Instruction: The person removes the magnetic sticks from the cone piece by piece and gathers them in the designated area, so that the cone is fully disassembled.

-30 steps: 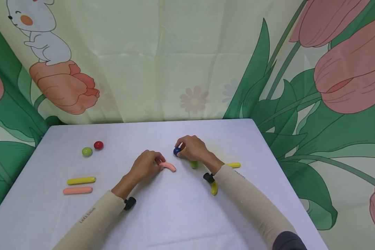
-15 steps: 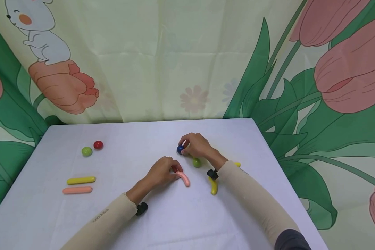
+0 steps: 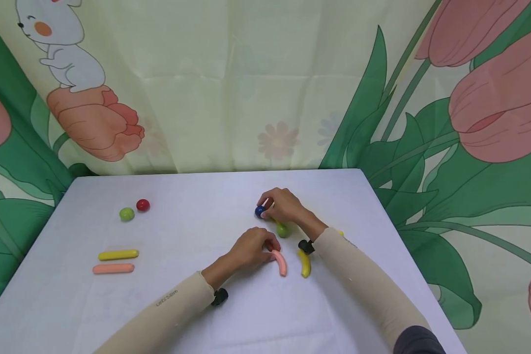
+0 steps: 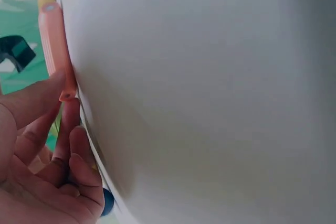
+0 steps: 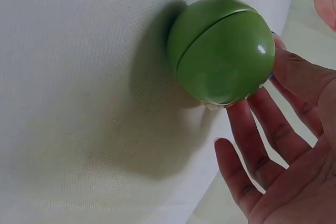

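In the head view my left hand [image 3: 251,249] pinches the upper end of a pink curved stick [image 3: 281,264] between thumb and fingers. The left wrist view shows the thumb lying along this pink stick [image 4: 53,38]. Farther back, my right hand [image 3: 284,206] holds a small blue ball [image 3: 259,211] at its fingertips. A green ball [image 3: 282,230] sits just under that hand, and in the right wrist view the green ball [image 5: 223,51] largely hides the blue one. Right of the pink stick lies a yellow curved stick [image 3: 305,264], its upper end behind the wrist camera.
On the left of the white table [image 3: 181,206] are a red ball [image 3: 143,205], a light green ball [image 3: 126,214], a straight yellow stick [image 3: 118,254] and a straight pink stick [image 3: 113,268]. A yellow tip [image 3: 341,233] peeks out behind the right sleeve.
My left hand has moved right and nearer the front with the pink curved stick, which has turned from lying crosswise to pointing toward me. My right hand and the blue ball have shifted slightly right.
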The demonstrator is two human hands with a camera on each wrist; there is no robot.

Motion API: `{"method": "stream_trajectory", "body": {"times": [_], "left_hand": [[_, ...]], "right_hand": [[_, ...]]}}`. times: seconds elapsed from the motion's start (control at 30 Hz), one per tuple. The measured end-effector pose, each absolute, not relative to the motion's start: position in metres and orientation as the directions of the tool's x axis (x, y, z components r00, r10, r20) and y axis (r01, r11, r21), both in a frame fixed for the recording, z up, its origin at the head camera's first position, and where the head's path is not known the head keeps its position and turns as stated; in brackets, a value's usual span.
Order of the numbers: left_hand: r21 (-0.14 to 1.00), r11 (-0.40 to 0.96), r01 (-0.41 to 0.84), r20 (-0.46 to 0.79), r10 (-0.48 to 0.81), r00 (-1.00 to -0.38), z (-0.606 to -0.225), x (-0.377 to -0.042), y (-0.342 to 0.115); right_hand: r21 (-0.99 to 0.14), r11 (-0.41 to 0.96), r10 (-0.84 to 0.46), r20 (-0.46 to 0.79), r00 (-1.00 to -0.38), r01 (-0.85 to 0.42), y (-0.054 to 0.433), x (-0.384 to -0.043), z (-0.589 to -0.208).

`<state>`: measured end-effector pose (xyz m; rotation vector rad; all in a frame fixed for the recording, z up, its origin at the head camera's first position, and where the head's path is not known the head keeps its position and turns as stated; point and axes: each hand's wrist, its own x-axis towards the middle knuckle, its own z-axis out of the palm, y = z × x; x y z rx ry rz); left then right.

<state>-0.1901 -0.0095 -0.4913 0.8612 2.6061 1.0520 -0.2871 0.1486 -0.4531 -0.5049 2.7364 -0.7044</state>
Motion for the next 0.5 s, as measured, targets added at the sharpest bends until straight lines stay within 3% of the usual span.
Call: {"method": "stream_trajectory", "body": {"times": [0.5], "left_hand": [[0.727, 0.518, 0.451, 0.036, 0.628, -0.777, -0.489, -0.186, 0.018]], "right_hand": [[-0.489, 0.828, -0.398, -0.167, -0.902, -0.275, 0.148, -0.285, -0.453]]}}
